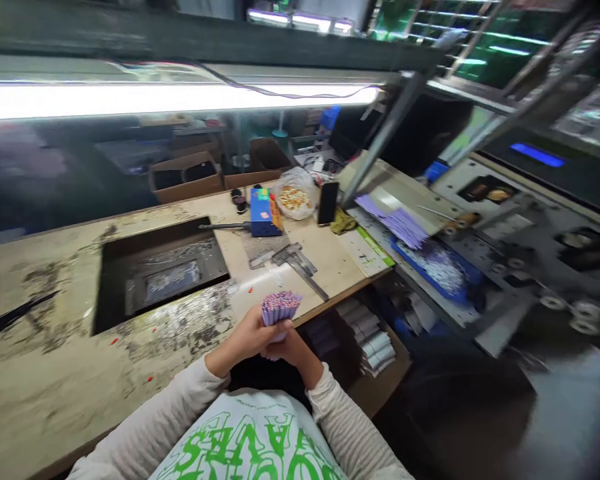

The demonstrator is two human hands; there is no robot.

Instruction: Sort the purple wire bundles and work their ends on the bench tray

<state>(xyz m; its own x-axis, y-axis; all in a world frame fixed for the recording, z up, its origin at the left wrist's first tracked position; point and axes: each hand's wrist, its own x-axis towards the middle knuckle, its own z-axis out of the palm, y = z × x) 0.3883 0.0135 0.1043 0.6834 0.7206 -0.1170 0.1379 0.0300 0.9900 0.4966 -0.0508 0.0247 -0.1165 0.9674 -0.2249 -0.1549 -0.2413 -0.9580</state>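
A bundle of thin lilac cables [281, 307] stands nearly upright in front of my body, its pink, white and bluish cut ends facing up. My left hand [250, 331] is wrapped round its left side with the thumb side towards the ends. My right hand [291, 343] closes round the lower part, fingers overlapping the front. Both hands are near the bench's front edge, and the bundle's lower end is hidden by them. Just beyond lies a metal caliper [300, 263] on the wooden bench [45, 380].
A dark recessed opening [163, 273] is set in the bench. Farther back are a blue box [264, 213], a bag of gold-coloured parts [296, 193] and a phone [328, 203]. More lilac cables [403, 225] lie at right above a blue tray [440, 270]. White rolls [377, 347] sit below.
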